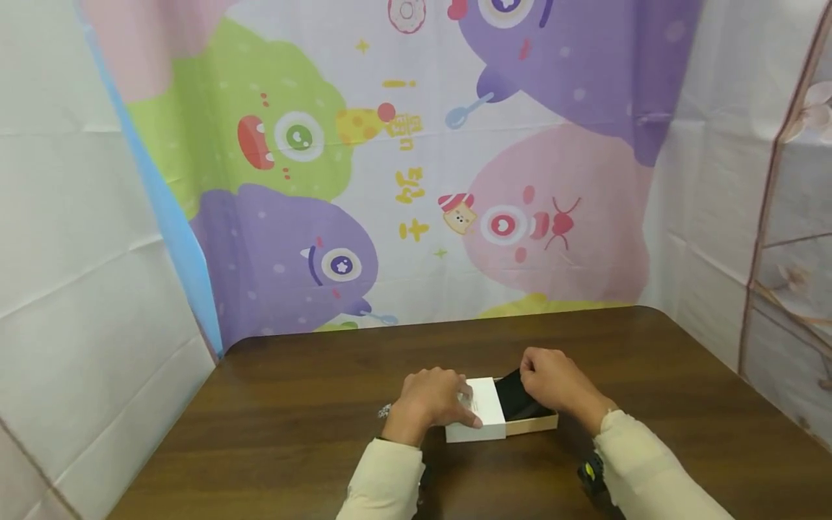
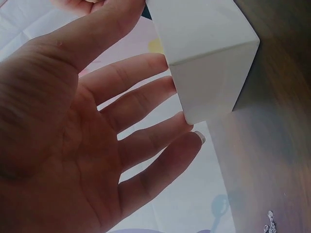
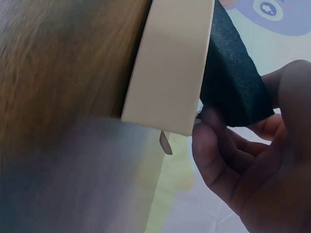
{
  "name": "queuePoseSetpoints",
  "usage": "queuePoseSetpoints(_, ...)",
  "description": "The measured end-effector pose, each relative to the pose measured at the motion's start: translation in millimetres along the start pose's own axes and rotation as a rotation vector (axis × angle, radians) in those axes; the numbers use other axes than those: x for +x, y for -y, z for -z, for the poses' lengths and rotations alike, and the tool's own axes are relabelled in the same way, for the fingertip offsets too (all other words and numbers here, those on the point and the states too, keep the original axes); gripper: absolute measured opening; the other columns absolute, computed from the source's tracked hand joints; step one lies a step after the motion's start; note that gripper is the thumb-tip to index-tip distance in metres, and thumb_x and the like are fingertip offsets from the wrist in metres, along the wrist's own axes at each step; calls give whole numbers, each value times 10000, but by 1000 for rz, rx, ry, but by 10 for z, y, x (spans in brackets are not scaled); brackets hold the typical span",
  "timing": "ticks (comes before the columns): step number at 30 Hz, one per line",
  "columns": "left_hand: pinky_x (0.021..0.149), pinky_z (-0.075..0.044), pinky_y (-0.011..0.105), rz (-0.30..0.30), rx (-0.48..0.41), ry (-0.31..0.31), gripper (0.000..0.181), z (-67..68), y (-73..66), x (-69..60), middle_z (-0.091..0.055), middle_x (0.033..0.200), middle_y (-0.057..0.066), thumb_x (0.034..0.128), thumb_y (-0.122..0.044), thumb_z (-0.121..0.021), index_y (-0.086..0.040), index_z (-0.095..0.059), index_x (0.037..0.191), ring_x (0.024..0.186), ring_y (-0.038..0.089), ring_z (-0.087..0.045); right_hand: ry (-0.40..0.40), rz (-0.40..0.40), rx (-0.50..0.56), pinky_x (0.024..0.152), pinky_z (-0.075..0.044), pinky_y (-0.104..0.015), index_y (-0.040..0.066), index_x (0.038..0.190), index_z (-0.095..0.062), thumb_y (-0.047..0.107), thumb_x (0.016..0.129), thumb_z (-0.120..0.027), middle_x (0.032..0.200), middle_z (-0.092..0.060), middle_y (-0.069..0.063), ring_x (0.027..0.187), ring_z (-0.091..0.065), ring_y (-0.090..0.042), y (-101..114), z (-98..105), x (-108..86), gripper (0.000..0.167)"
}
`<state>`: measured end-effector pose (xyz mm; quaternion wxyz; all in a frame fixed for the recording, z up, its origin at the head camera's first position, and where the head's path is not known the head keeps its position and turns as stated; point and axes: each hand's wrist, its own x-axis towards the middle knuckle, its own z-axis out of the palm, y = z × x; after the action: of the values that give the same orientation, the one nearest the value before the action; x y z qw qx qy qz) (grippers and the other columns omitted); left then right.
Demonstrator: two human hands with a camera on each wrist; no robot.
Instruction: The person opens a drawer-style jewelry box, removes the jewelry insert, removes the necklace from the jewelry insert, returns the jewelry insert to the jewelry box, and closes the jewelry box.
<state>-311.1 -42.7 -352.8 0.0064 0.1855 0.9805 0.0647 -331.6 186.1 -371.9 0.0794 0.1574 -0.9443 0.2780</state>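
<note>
A white drawer-style box (image 1: 486,404) lies on the table, its tan inner tray (image 1: 534,425) slid part way out to the right. My left hand (image 1: 430,399) holds the white sleeve between thumb and fingers; in the left wrist view the fingertips touch the sleeve's edge. At the tray, my right hand (image 1: 557,379) pinches a black felt-like sheet (image 1: 512,397), which is tilted up above the tray's rim. The right wrist view shows this sheet (image 3: 238,73) bent upward, and a small ribbon tab (image 3: 165,143) at the tray's end. What lies beneath the sheet is hidden.
On the brown wooden table (image 1: 292,426), a small silvery chain-like item (image 1: 384,411) lies just left of the box, partly behind the left hand. A cartoon-printed curtain (image 1: 403,289) hangs along the back edge, with pale cloth walls on both sides.
</note>
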Motion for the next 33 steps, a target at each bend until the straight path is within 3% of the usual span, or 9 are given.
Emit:
queuePoseSetpoints(13,729,-487,399,8,-9,-17,514,16,49,28,-671,1265,-101,695,-586,-850,-323,-772,1130,1027,212,-644,51,63,-121,571,-418,-337,132,810,-581,69,908,-562,722,-537,22,625,-498,-152,96,34,63,117)
queuePoseSetpoints(19,744,-494,406,4,-9,-2,523,-10,55,30,-665,1272,-114,691,-599,-845,-335,-767,1136,1064,228,-644,60,50,-187,615,-449,-377,133,868,-609,110,847,-614,798,-598,18,679,-525,-163,91,19,54,32)
queuePoseSetpoints(25,735,-486,409,7,-20,-5,531,-19,38,22,-681,1241,-92,683,-597,-852,-327,-769,1133,1032,227,-645,61,31,-209,734,-518,-465,47,1137,-670,132,840,-652,1090,-695,-99,872,-637,-226,67,-5,25,310)
queuePoseSetpoints(33,742,-482,410,5,-15,-7,530,-30,32,12,-678,1248,-98,678,-598,-854,-332,-770,1129,1051,235,-644,51,48,-247,742,-522,-464,63,1015,-707,113,804,-687,972,-678,-57,844,-620,-225,44,-45,28,219)
